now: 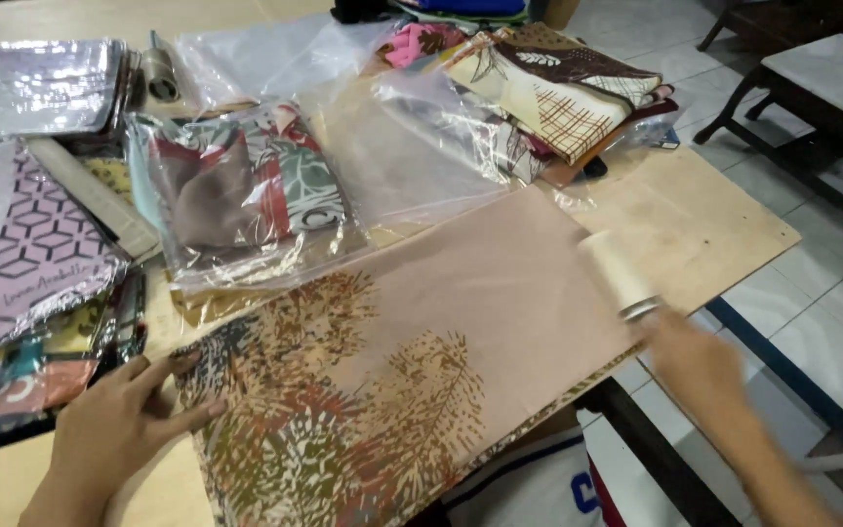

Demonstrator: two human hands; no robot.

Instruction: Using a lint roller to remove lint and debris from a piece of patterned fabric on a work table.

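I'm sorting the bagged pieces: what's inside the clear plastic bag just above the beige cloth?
The clear bag holds folded fabric in brown, red and grey-green patterns. Layers beneath the top fold stay hidden.

Likely a textile packing workshop: bagged fabrics (236, 190) crowd a plywood table (695, 224).

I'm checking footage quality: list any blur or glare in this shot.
Head view: the right hand and the lint roller it holds are smeared by motion blur; the left hand, flat on the patterned cloth, is sharp; glare streaks the plastic bags at top left; light is otherwise even, with soft shadows.
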